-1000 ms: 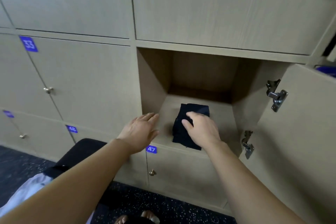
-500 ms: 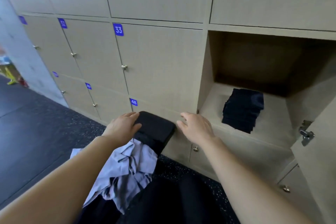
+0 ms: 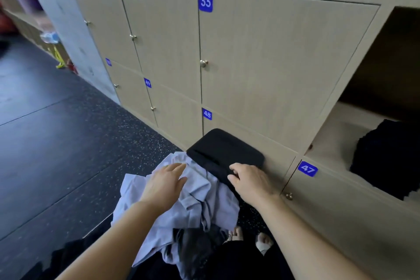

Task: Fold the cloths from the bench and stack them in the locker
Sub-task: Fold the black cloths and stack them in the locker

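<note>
Fingers of the left hand [image 3: 163, 186] lie straight, close together, on the crumpled grey cloth [image 3: 204, 200]. Those of the right hand [image 3: 252, 183] bend loosely against the bench [image 3: 225, 150], holding nothing. The cloth lies on the bench; a dark stack [image 3: 386, 159] sits in the open locker [image 3: 336, 134].

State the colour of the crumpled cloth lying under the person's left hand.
The crumpled cloth is plain pale blue-grey, clearest in the head view.

Crumpled pale-blue cloths [image 3: 200, 198] on black bench [image 3: 225, 152]; folded dark stack [image 3: 386, 159] in locker [image 3: 334, 141].
</note>
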